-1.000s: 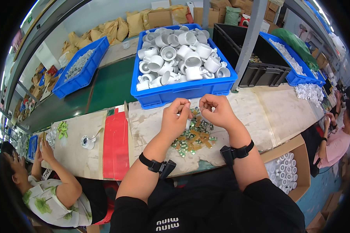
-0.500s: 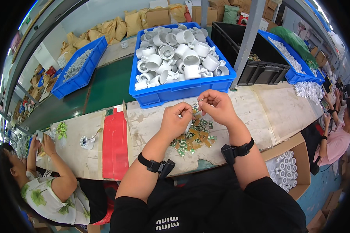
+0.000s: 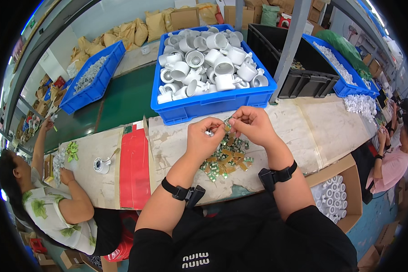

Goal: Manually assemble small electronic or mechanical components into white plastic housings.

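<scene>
While both wrists carry black straps (image 3: 174,191), the person's left hand (image 3: 206,136) is curled closed around a small white part (image 3: 209,133), most of which the fingers hide. The right hand (image 3: 253,126) is drawn to a narrow pinch, thumb and forefinger on a small circuit board (image 3: 228,125) that sits between the fingertips of the two hands, above the worktop (image 3: 177,140). Just below them lies a loose pile of green and tan boards (image 3: 226,161). Farther left, a red strip (image 3: 134,170) crosses the worktop, then come a round white piece (image 3: 101,166) with a lead and a little heap of light-green pieces (image 3: 72,151). Beyond the hands stands a blue crate (image 3: 217,106) heaped with white cup-shaped housings (image 3: 224,65); a black crate (image 3: 310,86) is to its right, behind a grey metal post (image 3: 292,45). At lower right an open carton (image 3: 351,215) holds white ring-ended pieces (image 3: 333,199). One co-worker in a leaf-patterned top (image 3: 61,213) sits at far left, another in pink (image 3: 387,167) at far right
</scene>
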Demonstrator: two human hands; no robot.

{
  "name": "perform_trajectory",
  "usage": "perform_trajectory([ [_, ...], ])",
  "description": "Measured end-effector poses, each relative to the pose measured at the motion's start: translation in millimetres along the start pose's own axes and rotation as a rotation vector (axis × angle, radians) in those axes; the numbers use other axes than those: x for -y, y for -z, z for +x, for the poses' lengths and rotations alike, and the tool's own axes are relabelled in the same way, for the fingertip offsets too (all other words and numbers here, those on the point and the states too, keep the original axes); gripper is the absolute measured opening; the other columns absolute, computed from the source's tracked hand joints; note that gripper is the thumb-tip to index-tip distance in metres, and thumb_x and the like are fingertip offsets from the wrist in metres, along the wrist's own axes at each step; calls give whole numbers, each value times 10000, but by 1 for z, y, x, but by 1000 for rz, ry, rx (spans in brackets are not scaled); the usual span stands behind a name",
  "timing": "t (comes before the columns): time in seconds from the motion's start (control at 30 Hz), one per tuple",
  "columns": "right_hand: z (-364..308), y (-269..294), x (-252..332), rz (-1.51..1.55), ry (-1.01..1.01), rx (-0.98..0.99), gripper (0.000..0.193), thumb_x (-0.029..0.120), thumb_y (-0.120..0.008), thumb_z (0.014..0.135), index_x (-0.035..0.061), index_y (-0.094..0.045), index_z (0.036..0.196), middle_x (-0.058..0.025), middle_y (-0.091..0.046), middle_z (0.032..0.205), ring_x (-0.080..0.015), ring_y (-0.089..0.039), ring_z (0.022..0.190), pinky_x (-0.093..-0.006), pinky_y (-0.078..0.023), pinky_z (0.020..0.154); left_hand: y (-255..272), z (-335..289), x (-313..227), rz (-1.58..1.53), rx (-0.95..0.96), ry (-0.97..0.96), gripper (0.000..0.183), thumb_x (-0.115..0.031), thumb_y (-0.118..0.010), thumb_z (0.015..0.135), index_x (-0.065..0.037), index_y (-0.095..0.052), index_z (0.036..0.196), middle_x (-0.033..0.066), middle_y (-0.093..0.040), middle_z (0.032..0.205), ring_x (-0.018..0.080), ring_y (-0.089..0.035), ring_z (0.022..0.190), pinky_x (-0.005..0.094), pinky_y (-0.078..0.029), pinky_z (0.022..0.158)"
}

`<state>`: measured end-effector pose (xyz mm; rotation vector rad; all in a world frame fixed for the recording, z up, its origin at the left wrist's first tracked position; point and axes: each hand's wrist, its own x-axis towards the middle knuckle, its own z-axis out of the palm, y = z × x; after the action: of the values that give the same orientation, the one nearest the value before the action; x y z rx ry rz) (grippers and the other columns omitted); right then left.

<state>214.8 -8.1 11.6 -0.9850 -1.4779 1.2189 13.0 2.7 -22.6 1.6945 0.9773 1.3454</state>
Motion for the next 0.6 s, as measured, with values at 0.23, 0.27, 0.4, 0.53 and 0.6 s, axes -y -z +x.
perform_trajectory([
  [0.23, 1, 0, -5, 8, -18, 0, 142, 107, -753, 982, -20, -691, 966, -69, -747, 812, -103, -701, 707, -255, -568, 610, -2, 0, 4, -40, -24, 29, 69, -65, -763, 886, 1, -761, 905, 4, -685, 694, 49, -594, 654, 234, -486, 633],
  [0.27, 1, -1, -5, 9, -13, 6, 138, 104, -753, 981, -21, -694, 974, -70, -748, 815, -103, -702, 708, -256, -569, 612, -2, 0, 6, -40, -27, 34, 67, -67, -761, 885, -1, -754, 896, -6, -668, 680, 44, -576, 643, 232, -474, 622],
  [0.4, 1, -3, -4, -17, -16, 5, 126, 96, -750, 981, -22, -706, 986, -74, -755, 826, -105, -705, 719, -259, -575, 622, 0, -1, 3, -22, -11, 49, 63, -69, -757, 887, -9, -741, 876, -17, -648, 665, 38, -555, 631, 233, -453, 601],
  [0.53, -1, -7, 1, -1, -21, 2, 108, 73, -740, 987, -26, -697, 992, -92, -753, 824, -126, -706, 703, -260, -576, 635, 1, -1, -2, 25, -21, -6, 58, -67, -753, 889, -17, -734, 865, -18, -632, 644, 36, -540, 609, 236, -440, 581],
  [0.6, -1, -6, 1, -9, -21, 2, 118, 80, -731, 994, -35, -709, 1003, -92, -756, 829, -130, -707, 703, -260, -574, 635, 1, -1, -2, 19, -20, -23, 57, -66, -752, 889, -18, -734, 866, -17, -629, 638, 37, -537, 601, 235, -440, 578],
])
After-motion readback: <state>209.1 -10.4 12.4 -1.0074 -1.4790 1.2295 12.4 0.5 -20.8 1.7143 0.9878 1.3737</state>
